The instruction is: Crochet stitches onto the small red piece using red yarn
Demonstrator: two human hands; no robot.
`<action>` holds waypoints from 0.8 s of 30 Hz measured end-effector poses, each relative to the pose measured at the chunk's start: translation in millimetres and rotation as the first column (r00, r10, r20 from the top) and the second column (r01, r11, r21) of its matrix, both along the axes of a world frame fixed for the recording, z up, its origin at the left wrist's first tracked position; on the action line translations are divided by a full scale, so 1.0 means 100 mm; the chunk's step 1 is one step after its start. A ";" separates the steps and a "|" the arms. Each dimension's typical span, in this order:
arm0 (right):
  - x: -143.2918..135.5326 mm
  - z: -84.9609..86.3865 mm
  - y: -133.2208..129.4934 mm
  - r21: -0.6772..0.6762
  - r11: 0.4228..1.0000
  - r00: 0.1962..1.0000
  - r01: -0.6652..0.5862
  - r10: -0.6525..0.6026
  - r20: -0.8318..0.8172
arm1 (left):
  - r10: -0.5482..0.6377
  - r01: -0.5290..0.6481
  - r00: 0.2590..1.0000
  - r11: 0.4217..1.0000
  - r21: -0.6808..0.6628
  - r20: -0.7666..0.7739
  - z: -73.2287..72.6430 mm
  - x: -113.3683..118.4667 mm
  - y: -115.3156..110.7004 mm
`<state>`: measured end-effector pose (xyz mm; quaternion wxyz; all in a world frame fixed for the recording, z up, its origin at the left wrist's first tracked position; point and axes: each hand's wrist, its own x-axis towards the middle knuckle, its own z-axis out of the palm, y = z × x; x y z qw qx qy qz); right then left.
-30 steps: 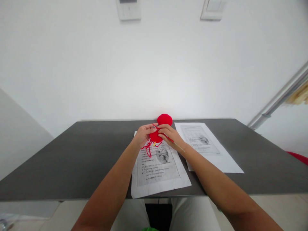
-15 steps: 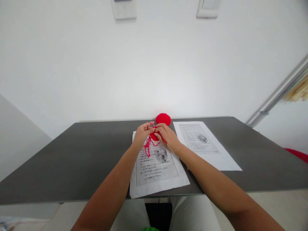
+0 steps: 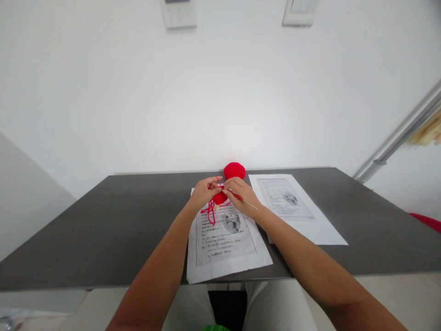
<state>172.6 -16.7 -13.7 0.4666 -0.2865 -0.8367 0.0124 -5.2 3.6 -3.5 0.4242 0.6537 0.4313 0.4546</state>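
Note:
Between my hands is a small red crochet piece (image 3: 219, 198), held over a printed sheet. My left hand (image 3: 204, 192) pinches its left edge, and a strand of red yarn runs over the raised index finger. In my right hand (image 3: 242, 195) is a crochet hook (image 3: 237, 196) with a red grip and a thin pale shaft pointing back toward the wrist; its working tip is hidden at the piece. Loose red yarn (image 3: 211, 214) dangles in loops below my left hand. A small yellow bit (image 3: 217, 207) shows at the lower edge of the piece.
A red ball of yarn (image 3: 234, 170) sits behind my hands against the wall. One printed sheet (image 3: 227, 257) lies beneath my hands, another sheet (image 3: 320, 230) to the right, both on the dark table (image 3: 138, 230). A red object (image 3: 425, 221) shows beyond the right edge.
My right hand has tilted, so the hook lies flatter and its red grip shows more. The crochet piece has turned slightly, its yellow bit shifting left. Both hands stay in place.

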 end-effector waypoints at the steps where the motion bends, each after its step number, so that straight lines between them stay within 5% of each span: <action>1: 0.01 0.00 0.00 0.003 1.000 1.000 -0.009 0.009 -0.014 | 0.006 -0.005 1.000 1.000 0.009 -0.028 0.00 -0.01 0.00; 15: 0.06 0.00 0.03 -0.185 0.982 0.998 -0.023 0.010 -0.068 | 0.086 -0.039 0.959 0.984 0.175 -0.270 -0.05 -0.10 0.09; 24: 0.09 0.11 0.02 -0.436 0.899 0.992 -0.047 -0.008 -0.124 | 0.066 -0.011 0.946 0.985 0.172 -0.318 -0.07 -0.10 0.09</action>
